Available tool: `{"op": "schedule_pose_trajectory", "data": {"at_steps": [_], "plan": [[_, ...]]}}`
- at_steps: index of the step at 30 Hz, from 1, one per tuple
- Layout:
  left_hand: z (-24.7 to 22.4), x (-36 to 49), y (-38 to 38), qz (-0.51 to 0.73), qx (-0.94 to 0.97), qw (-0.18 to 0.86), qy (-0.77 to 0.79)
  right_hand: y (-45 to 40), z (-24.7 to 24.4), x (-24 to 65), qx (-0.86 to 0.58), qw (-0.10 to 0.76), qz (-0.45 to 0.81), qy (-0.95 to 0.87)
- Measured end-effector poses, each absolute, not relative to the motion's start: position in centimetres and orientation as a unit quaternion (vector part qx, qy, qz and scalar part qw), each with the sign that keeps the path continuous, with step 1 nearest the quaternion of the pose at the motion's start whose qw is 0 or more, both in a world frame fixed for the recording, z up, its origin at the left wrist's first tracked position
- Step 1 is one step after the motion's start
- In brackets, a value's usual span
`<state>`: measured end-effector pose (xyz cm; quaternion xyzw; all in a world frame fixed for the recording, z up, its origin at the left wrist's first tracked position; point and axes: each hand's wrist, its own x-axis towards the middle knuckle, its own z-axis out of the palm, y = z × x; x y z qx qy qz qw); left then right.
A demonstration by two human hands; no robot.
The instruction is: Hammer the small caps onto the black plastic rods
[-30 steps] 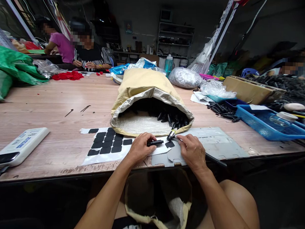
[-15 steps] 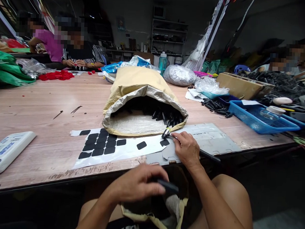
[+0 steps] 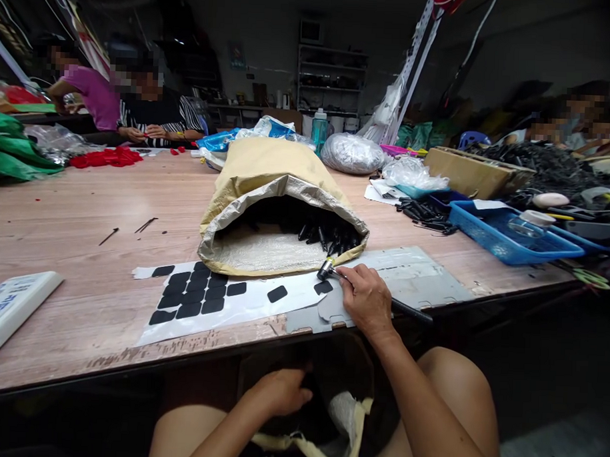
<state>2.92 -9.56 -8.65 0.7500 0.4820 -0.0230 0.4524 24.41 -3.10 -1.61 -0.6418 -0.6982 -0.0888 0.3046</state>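
Observation:
My right hand is closed round the metal shaft of a small hammer. The hammer's head rests over the front lip of a yellow sack, which lies open towards me with black pointed parts inside. My left hand is below the table edge, over a second open sack at my lap. Its index finger and thumb are apart, and no object shows between them. Black rounded-square stickers lie on a white sheet in front of the big sack.
At the left edge stands a white device. Blue baskets, a cardboard box and a black pile fill the right side. A grey board lies along the front edge. Other people sit across the table, near red pieces.
My left hand has moved down into the lap sack's opening, and the black piece it held no longer shows. My right hand still grips the hammer. The whole view has shifted slightly.

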Motion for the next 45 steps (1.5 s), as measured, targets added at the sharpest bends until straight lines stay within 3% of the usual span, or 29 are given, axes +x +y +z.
{"op": "schedule_pose_trajectory", "data": {"at_steps": [2,4,6,9,12,15,21,26,34,45], "plan": [[-4.1,2.9,-8.9,-0.058,0.793,0.464,0.391,-3.1,-1.7,24.4,-0.642,0.304,-0.09,-0.698],[0.7,2.9,-7.3,-0.062,0.774,0.559,0.29,-3.1,-1.7,24.3,-0.643,0.303,-0.092,-0.697],[4.4,3.3,-4.4,-0.002,0.744,0.613,0.265,-3.1,-1.7,24.3,-0.644,0.303,-0.093,-0.696],[6.7,4.9,1.3,0.169,0.764,0.508,0.36,-3.0,-1.7,24.3,-0.647,0.303,-0.093,-0.694],[5.7,7.6,6.8,0.251,0.737,0.295,0.554,-3.0,-1.7,24.3,-0.645,0.31,-0.092,-0.692],[4.0,10.3,10.3,0.242,0.695,0.216,0.641,-3.0,-1.6,24.4,-0.641,0.313,-0.09,-0.695],[3.1,12.0,11.7,0.227,0.665,0.19,0.686,-3.0,-1.4,24.5,-0.646,0.303,-0.082,-0.695],[4.4,7.9,9.7,0.25,0.709,0.197,0.629,-3.0,-1.4,24.4,-0.645,0.307,-0.082,-0.695],[2.6,-0.3,1.7,0.247,0.769,0.313,0.499,-3.2,-1.6,24.3,-0.649,0.312,-0.087,-0.688],[0.0,0.0,0.1,0.317,0.776,0.268,0.474,-3.4,-1.0,24.3,-0.62,0.329,-0.084,-0.708]]}}
